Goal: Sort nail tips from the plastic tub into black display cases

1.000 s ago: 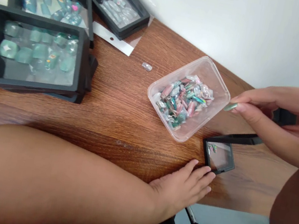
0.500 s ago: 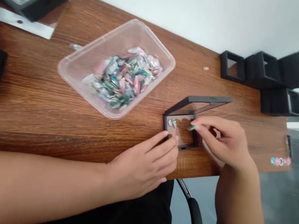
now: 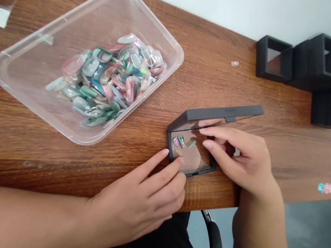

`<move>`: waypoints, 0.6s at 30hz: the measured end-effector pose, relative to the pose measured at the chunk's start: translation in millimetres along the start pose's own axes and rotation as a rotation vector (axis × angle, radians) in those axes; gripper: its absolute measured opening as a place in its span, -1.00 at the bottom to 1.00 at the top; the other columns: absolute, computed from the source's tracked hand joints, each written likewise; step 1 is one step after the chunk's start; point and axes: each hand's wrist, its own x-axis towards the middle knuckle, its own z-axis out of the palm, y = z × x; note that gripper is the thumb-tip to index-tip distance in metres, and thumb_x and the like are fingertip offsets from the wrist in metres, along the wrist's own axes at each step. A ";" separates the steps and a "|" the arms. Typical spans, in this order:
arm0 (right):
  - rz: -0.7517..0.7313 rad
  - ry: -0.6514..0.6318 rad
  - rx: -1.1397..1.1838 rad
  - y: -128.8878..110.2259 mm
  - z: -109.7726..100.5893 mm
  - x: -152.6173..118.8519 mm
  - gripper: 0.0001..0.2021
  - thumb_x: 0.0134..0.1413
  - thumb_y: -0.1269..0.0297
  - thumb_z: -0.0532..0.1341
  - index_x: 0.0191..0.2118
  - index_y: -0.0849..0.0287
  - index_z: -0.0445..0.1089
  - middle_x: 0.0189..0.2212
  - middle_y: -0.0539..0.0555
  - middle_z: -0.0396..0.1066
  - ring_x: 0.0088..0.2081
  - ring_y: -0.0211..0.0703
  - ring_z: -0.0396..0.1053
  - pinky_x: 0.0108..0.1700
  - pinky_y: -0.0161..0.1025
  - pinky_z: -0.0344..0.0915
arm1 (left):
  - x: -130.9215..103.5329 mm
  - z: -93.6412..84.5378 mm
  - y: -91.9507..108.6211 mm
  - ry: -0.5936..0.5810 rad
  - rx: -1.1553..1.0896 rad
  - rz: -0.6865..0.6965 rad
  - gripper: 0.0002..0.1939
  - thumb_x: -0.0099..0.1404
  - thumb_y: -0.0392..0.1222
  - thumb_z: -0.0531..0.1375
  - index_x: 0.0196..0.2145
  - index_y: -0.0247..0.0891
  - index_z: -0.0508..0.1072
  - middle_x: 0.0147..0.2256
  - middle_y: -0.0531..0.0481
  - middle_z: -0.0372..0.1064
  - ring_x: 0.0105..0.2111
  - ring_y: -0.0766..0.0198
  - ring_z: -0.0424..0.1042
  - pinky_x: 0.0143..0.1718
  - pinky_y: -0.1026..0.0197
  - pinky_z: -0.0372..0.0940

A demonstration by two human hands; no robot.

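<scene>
A small black display case (image 3: pixel 215 112) with a clear film inside stands on the wooden table, its lid tilted up. On the film lie a pinkish press-on nail (image 3: pixel 175 141), a dark green decorated nail (image 3: pixel 180 141) and a plain green nail (image 3: pixel 192 144). My left hand (image 3: pixel 153 190) rests at the case's near left corner, fingertips touching its frame and fingers apart. Over the case's right side is my right hand (image 3: pixel 239 158); thumb and index finger are parted, with nothing visible between them.
A clear plastic tub (image 3: pixel 28 48) with many loose nails stands left of the case. Several black cases (image 3: pixel 274 60) are grouped at the back right. A tiny clear piece (image 3: pixel 234 63) lies near them. A chair armrest (image 3: pixel 216 246) is below the table edge.
The green nail that my right fingers pinched now lies on the film beside the other two; those fingers have parted. The camera view has moved closer. My left hand stays at the case.
</scene>
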 end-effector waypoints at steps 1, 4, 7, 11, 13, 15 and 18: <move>-0.027 -0.015 0.008 -1.6 0.6 0.3 -0.82 0.36 0.29 0.32 0.02 0.09 0.58 -0.35 -0.04 0.63 -0.49 -0.37 0.37 -0.36 -0.35 0.34 | 0.0 -0.2 0.2 0.001 0.000 -0.002 -0.56 0.47 0.07 0.20 0.15 -0.25 0.47 0.16 -0.04 0.42 0.33 -0.09 0.24 0.42 -0.21 0.03; -0.086 -0.056 0.009 -3.2 3.4 1.5 -0.82 0.35 0.32 0.34 0.02 0.09 0.58 -0.35 -0.05 0.61 -0.43 -0.35 0.43 -0.31 -0.34 0.37 | -0.2 -0.1 0.9 0.014 0.007 -0.008 -0.56 0.47 0.06 0.19 0.16 -0.24 0.46 0.15 -0.05 0.41 0.33 -0.08 0.25 0.42 -0.20 0.07; -0.110 -0.044 -0.009 -2.6 6.2 2.6 -0.85 0.35 0.37 0.33 -0.02 0.10 0.58 -0.28 -0.01 0.65 -0.39 -0.35 0.47 -0.28 -0.34 0.38 | -0.4 0.2 1.6 0.027 0.003 -0.014 -0.55 0.46 0.05 0.19 0.17 -0.25 0.46 0.14 -0.06 0.41 0.32 -0.07 0.27 0.41 -0.20 0.10; -0.118 -0.026 -0.048 -3.0 6.3 4.6 -0.93 0.35 0.37 0.32 -0.11 0.12 0.56 -0.40 -0.08 0.56 -0.48 -0.39 0.35 -0.33 -0.35 0.32 | -0.2 0.0 2.1 0.024 -0.015 -0.022 -0.54 0.46 0.04 0.19 0.19 -0.26 0.43 0.18 -0.06 0.41 0.32 -0.07 0.27 0.42 -0.20 0.11; -0.088 -0.039 -0.046 -3.7 4.8 5.1 -0.96 0.35 0.33 0.32 -0.16 0.12 0.55 -0.54 -0.15 0.34 -0.53 -0.40 0.23 -0.39 -0.35 0.23 | 0.0 -0.1 2.2 0.028 -0.020 -0.026 -0.53 0.46 0.05 0.20 0.19 -0.26 0.42 0.19 -0.07 0.40 0.32 -0.07 0.27 0.41 -0.21 0.11; -0.057 -0.062 -0.023 -4.4 3.2 4.9 -0.95 0.35 0.29 0.33 -0.20 0.11 0.53 -0.58 -0.18 0.16 -0.54 -0.41 0.17 -0.42 -0.34 0.17 | 0.2 0.1 2.2 0.026 -0.022 -0.028 -0.52 0.46 0.06 0.20 0.19 -0.26 0.42 0.20 -0.07 0.40 0.32 -0.08 0.27 0.41 -0.22 0.11; -0.026 -0.075 0.000 -5.7 2.0 4.4 -0.91 0.34 0.28 0.34 -0.24 0.12 0.49 -0.56 -0.18 0.13 -0.53 -0.42 0.13 -0.40 -0.34 0.15 | -0.1 1.2 2.3 0.032 -0.027 -0.022 -0.52 0.46 0.07 0.19 0.20 -0.25 0.42 0.20 -0.07 0.40 0.33 -0.09 0.26 0.41 -0.25 0.11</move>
